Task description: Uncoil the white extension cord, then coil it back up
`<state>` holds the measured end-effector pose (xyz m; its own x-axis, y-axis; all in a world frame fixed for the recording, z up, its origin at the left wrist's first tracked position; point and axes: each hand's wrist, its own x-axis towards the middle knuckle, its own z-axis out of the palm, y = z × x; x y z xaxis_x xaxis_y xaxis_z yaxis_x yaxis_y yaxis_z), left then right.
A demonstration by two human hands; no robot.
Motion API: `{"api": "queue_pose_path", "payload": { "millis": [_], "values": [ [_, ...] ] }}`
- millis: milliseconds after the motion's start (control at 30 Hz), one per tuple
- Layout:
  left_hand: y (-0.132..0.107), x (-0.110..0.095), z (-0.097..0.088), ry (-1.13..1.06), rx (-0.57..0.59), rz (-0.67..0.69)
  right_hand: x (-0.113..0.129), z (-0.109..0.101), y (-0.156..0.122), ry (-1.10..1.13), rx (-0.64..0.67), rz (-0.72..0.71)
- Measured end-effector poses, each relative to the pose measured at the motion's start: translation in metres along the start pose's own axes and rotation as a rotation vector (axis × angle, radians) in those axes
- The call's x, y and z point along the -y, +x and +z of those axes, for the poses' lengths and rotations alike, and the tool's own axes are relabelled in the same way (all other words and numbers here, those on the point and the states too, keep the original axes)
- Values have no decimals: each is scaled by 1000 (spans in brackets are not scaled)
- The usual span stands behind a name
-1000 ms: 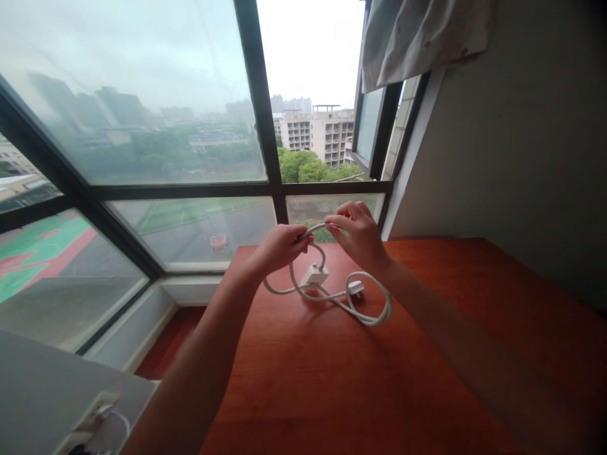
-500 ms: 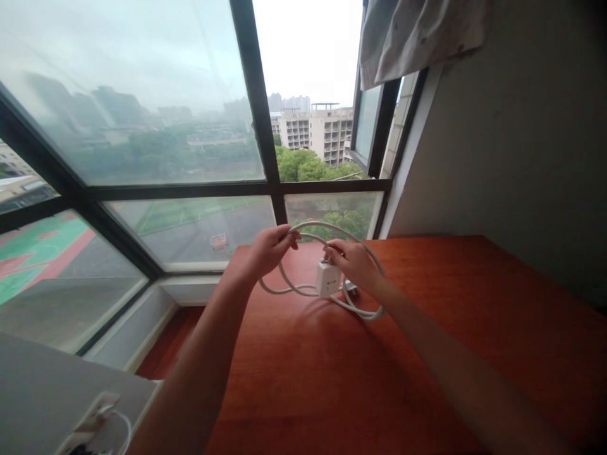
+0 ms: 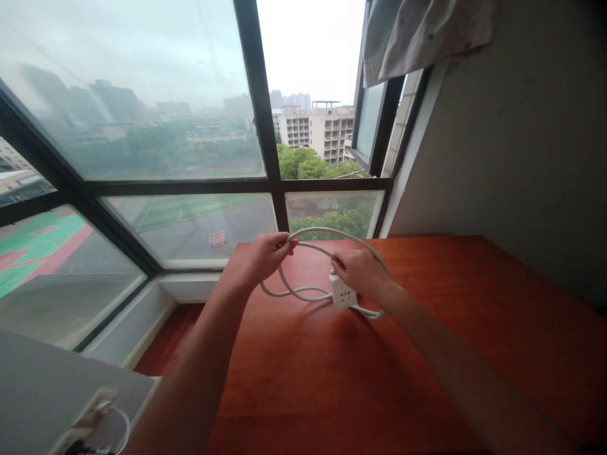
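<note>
A white extension cord [image 3: 303,292] is looped in wide coils above and on the reddish-brown wooden table [image 3: 294,366]. My left hand [image 3: 268,256] pinches the coils at their upper left, fingers closed on the cable. On the right, my right hand [image 3: 360,272] is closed around the cord just above its white socket block [image 3: 343,292]. The block hangs tilted below my right fingers, its face with socket slots turned toward me. My right hand and wrist hide part of the coils' right side.
Beyond the table stands a dark-framed window [image 3: 190,188], one pane swung outward. A grey curtain [image 3: 427,38] hangs at upper right beside the wall [image 3: 512,139]. At lower left, a wall outlet [image 3: 90,417] has a white cable plugged in.
My right hand has moved slightly right with the socket block, which has swung right and turned its slotted face more toward me. My left hand has dropped slightly, still holding the coils.
</note>
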<state>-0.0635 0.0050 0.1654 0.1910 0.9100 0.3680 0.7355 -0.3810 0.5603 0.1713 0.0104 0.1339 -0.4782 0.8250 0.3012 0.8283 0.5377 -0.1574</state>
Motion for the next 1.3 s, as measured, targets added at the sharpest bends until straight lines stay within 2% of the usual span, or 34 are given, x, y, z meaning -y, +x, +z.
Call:
{"api": "queue_pose_path", "payload": {
  "millis": [133, 300, 433, 633, 767, 867, 900, 967, 1033, 1100, 1167, 1233, 1300],
  "values": [
    [-4, -11, 4, 32, 20, -10, 5, -4, -9, -190, 29, 30],
    [-4, -16, 11, 65, -19, -3, 13, -11, -19, -348, -32, -13],
    [-4, -14, 15, 29, 20, 21, 8, -11, -28, -385, -62, -28],
    [-10, -14, 21, -40, 56, 28, -9, 4, -45, -359, -35, -13],
    [-13, -14, 24, -77, 53, 45, -9, -1, -60, -223, -33, -39],
    [-14, -13, 23, -99, 54, 44, -24, -17, -77, 90, -105, -105],
    [-14, -13, 23, -112, 60, 47, -34, -22, -83, 209, -156, -82],
    [-16, -12, 21, -137, 76, 55, -63, -28, -95, 376, -327, 92],
    [-17, -10, 20, -166, 82, 56, -94, -22, -101, 447, -410, 254],
    [-18, -7, 20, -204, 82, 41, -117, -5, -102, 479, -365, 324],
    [-19, -5, 21, -248, 83, 14, -125, 17, -98, 547, -228, 241],
    [-19, -5, 22, -288, 83, -18, -118, 37, -90, 607, -82, 89],
    [-19, -9, 21, -319, 87, -59, -103, 50, -81, 627, -49, 36]
  ]
}}
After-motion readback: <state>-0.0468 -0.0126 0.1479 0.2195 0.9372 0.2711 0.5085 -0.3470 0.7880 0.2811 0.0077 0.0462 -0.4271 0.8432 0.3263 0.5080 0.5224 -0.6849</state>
